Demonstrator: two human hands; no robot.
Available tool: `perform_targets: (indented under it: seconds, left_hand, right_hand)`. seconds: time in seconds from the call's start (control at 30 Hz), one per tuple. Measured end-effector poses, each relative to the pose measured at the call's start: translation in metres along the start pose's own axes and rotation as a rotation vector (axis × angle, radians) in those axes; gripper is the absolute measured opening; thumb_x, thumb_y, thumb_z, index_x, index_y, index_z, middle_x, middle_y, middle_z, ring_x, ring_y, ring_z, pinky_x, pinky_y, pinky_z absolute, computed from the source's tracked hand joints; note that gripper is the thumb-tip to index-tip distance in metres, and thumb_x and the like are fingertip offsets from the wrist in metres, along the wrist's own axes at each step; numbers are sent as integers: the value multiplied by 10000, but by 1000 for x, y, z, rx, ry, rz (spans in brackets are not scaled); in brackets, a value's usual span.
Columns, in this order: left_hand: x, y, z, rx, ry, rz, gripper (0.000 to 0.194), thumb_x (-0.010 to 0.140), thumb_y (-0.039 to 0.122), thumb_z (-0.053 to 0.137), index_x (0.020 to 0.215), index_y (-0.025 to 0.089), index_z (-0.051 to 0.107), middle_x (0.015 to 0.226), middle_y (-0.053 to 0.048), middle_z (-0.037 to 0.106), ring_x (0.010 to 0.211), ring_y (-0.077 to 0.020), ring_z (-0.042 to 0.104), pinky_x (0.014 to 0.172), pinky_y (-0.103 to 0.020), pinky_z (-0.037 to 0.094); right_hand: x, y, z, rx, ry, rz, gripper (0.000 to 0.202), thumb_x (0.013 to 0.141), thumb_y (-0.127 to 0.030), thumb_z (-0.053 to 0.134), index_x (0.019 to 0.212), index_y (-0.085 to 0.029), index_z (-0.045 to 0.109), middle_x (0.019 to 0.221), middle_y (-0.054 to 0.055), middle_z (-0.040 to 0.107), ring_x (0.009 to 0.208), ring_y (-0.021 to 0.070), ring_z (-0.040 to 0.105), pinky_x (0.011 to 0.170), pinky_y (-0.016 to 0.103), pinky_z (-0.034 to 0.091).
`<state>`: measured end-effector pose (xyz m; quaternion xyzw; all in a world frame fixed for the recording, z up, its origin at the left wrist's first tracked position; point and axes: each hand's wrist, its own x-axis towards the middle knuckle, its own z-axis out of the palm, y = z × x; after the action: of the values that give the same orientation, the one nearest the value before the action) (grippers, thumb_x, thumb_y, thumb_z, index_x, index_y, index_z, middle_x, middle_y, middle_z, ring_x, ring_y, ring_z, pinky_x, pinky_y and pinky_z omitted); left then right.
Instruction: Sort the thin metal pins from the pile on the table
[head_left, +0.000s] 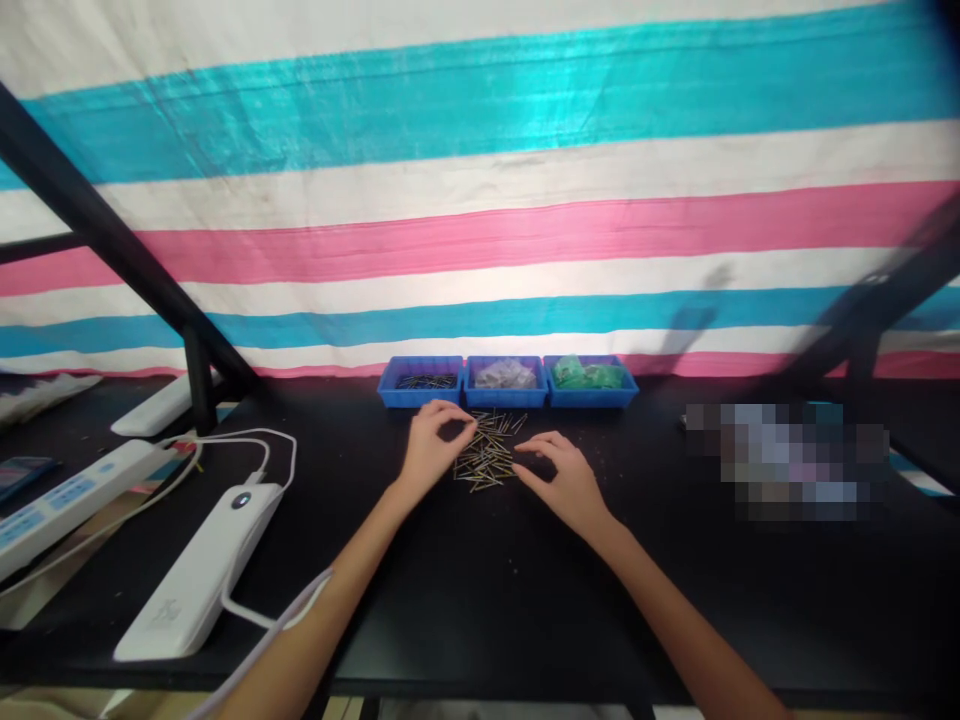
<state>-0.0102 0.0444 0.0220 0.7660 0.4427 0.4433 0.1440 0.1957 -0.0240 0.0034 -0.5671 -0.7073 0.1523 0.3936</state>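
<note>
A black worktop (465,600) is seen, backed along its far edge by a striped cloth (480,200). Against that far edge, near its middle, three blue trays (507,397) are set side by side and touching. Just in front of them a loose pile of thin metal pins (489,455) is spread on the worktop, well away from the near edge. Open black surface is left between the pile and the near edge, and to the right of the pile up to a blurred patch. The left end of the worktop is taken up by a white power bank (202,570) with its cable and a white power strip (67,495). The left hand (431,445) is held at the pile's left side with thumb and forefinger drawn nearly together; whether a pin is pinched there cannot be told. The right hand (566,480) is laid at the pile's right side, fingers loosely curled and parted, fingertips at the pins, nothing visibly gripped.
</note>
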Motion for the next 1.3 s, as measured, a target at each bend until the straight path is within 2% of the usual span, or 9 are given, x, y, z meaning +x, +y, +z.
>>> perform_targets:
  seconds: [0.1, 0.2, 0.33, 0.47, 0.57, 0.67, 0.83, 1.03, 1.3]
  left_hand:
    - [21, -18, -10, 259, 127, -39, 157, 795, 346, 578, 830, 234, 683, 919, -43, 618, 950, -214, 551, 876, -392, 370]
    - [36, -32, -17, 382, 201, -129, 231, 836, 371, 514, 945, 240, 670, 979, -69, 611, 987, -243, 536, 859, -403, 362]
    - [30, -31, -16, 421, 253, -184, 371, 829, 438, 502, 1124, 225, 575, 1089, -105, 578, 1066, -292, 496, 863, -433, 361]
    - [0, -8, -5, 330, 80, -50, 295, 834, 408, 505, 1058, 228, 575, 1044, -71, 583, 1000, -235, 530, 843, -373, 380]
    - [-20, 11, 5, 213, -313, 75, 234, 833, 421, 502, 899, 224, 609, 842, -23, 585, 795, -165, 556, 730, -301, 400]
    - [-30, 19, 13, 210, -505, 140, 230, 804, 435, 542, 855, 218, 601, 839, -14, 587, 766, -159, 542, 703, -294, 388]
    - [-31, 12, 15, 257, -496, 195, 149, 856, 331, 497, 841, 229, 603, 842, -10, 595, 795, -166, 529, 707, -301, 351]
    - [-30, 12, 14, 329, -410, 215, 169, 866, 319, 488, 823, 227, 623, 843, -13, 610, 795, -170, 516, 696, -310, 318]
    - [-25, 8, 5, 308, -383, 164, 162, 828, 343, 552, 794, 254, 683, 867, -9, 633, 792, -163, 531, 684, -310, 315]
  right_hand:
    - [-2, -3, -1, -91, -23, -15, 205, 774, -331, 618, 962, -257, 652, 976, 39, 606, 919, 200, 567, 835, 360, 402]
    - [-3, -4, -3, -134, -44, -36, 188, 784, -333, 605, 949, -255, 648, 975, 38, 605, 923, 198, 563, 806, 343, 393]
    - [-2, 0, -4, -192, -86, -31, 214, 781, -354, 614, 971, -259, 644, 977, 32, 608, 924, 197, 557, 787, 335, 378]
    - [-2, 8, -5, -239, -135, -33, 256, 759, -385, 644, 988, -272, 648, 969, 27, 617, 911, 201, 553, 775, 339, 360]
    - [-1, 12, -5, -240, -155, -49, 178, 780, -370, 627, 926, -277, 668, 955, 22, 621, 896, 189, 552, 763, 328, 353]
    - [1, 14, -4, -234, -153, -50, 94, 806, -322, 605, 819, -260, 674, 913, 11, 633, 866, 172, 556, 758, 321, 348]
    - [3, 14, -4, -227, -158, -65, 104, 829, -296, 580, 799, -247, 667, 888, 15, 646, 852, 173, 556, 771, 329, 344]
    - [0, 9, 0, -204, -173, -101, 206, 804, -366, 614, 985, -274, 649, 981, 25, 637, 909, 192, 545, 786, 332, 343]
    - [2, 8, 1, -222, -148, -89, 95, 825, -292, 589, 802, -236, 663, 903, 15, 652, 858, 171, 554, 785, 329, 326]
